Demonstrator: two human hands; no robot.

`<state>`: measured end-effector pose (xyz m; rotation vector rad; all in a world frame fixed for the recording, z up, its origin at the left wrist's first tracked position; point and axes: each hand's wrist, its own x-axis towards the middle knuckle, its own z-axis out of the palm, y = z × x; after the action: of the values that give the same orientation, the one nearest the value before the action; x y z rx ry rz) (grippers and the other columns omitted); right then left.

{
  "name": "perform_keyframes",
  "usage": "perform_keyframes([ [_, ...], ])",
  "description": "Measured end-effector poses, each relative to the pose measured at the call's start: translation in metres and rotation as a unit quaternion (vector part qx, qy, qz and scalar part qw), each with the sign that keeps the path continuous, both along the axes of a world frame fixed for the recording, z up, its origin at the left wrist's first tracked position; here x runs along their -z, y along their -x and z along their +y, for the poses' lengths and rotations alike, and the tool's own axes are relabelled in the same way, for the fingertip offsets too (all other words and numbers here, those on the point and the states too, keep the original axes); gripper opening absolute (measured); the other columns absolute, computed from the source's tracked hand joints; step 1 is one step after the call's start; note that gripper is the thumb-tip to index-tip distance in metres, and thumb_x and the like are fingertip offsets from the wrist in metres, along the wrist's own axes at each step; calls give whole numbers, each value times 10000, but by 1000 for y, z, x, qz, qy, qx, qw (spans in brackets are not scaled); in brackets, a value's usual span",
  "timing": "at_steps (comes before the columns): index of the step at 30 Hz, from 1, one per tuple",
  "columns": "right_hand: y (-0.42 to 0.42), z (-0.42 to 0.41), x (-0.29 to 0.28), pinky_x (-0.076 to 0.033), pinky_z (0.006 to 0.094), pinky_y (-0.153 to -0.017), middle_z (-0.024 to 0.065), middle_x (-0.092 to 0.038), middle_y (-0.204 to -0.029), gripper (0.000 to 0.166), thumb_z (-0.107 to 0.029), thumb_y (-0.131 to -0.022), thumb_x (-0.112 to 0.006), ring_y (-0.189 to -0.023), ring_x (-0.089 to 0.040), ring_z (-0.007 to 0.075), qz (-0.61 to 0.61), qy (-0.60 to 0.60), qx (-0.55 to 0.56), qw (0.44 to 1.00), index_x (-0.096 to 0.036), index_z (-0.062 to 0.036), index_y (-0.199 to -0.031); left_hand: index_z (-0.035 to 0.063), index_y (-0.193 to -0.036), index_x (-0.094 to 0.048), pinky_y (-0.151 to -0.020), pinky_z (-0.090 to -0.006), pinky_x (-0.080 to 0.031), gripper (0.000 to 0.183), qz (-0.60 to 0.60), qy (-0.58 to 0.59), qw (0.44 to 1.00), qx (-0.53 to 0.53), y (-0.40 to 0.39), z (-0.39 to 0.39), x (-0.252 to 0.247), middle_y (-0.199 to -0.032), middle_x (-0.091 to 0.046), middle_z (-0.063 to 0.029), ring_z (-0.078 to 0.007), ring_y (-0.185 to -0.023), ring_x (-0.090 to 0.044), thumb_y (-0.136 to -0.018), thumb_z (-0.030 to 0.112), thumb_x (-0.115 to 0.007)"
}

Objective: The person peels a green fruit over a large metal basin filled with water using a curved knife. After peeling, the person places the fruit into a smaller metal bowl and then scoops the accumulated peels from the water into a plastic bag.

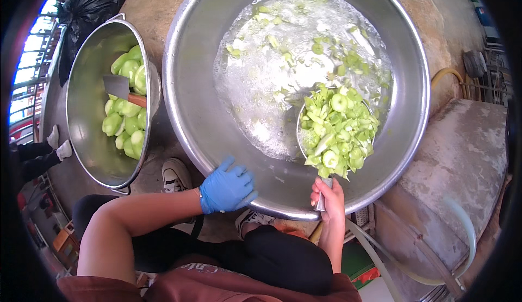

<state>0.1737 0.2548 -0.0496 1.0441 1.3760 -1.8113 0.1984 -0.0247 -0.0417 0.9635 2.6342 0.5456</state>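
A wide stainless-steel basin (195, 110) of bubbly water (261, 82) lies in front of me, with green vegetable pieces (352, 61) floating in it. My right hand (332, 200), bare, grips the handle of a round metal scoop (300, 132) at the near right of the basin. Cut pale-green vegetable slices and rings (338, 126) are heaped in the scoop and cover most of its bowl; whether the bowl is perforated cannot be seen. My left hand (227, 188), in a blue glove, rests on the basin's near-left rim with fingers spread and nothing held.
At left, a smaller steel basin (87, 139) holds peeled green vegetables (131, 124) and a wooden-handled cleaver (116, 86). Beyond it lies a black plastic bag (91, 8). Another person's feet (61, 149) show at far left. A concrete block (461, 151) and a hose (469, 228) are at right.
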Motion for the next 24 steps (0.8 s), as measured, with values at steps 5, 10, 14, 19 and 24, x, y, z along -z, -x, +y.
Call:
perform_keyframes([
  [5, 4, 1, 4, -420, 239, -390, 45, -480, -665, 252, -124, -821, -622, -466, -469, 106, 6, 2, 0, 1000, -424, -31, -946, 101, -894, -619, -899, -438, -363, 251, -15, 25, 1000, -8, 2, 6, 5, -984, -571, -46, -224, -949, -515, -763, 310, -572],
  [10, 7, 7, 8, -413, 251, -408, 42, -481, -667, 307, -118, -801, -643, -478, -473, 116, 1, 18, -11, 1000, -400, -42, -973, 104, -911, -620, -919, -421, -340, 255, -20, 37, 999, -8, 6, 16, 2, -1006, -570, -41, -217, -962, -504, -747, 295, -579],
  [14, 8, 15, 8, -417, 253, -414, 44, -492, -676, 298, -105, -799, -644, -488, -483, 118, -3, 31, -14, 999, -410, -34, -971, 102, -911, -617, -914, -424, -343, 245, -23, 39, 999, 0, 8, 25, 2, -1018, -562, -37, -217, -974, -488, -737, 273, -590],
  [19, 6, 16, 14, -421, 259, -422, 41, -500, -673, 288, -106, -797, -650, -489, -490, 118, -6, 34, -12, 999, -426, -27, -960, 96, -933, -611, -912, -433, -346, 260, -14, 30, 999, -3, 9, 26, 2, -1025, -553, -41, -217, -977, -482, -720, 245, -602],
  [24, 8, 14, 10, -424, 259, -420, 35, -509, -658, 284, -103, -794, -657, -478, -495, 114, -10, 24, -3, 1000, -430, -22, -945, 95, -942, -606, -905, -431, -349, 262, -24, 30, 999, -4, 10, 27, 2, -1027, -551, -45, -218, -975, -482, -722, 237, -597],
])
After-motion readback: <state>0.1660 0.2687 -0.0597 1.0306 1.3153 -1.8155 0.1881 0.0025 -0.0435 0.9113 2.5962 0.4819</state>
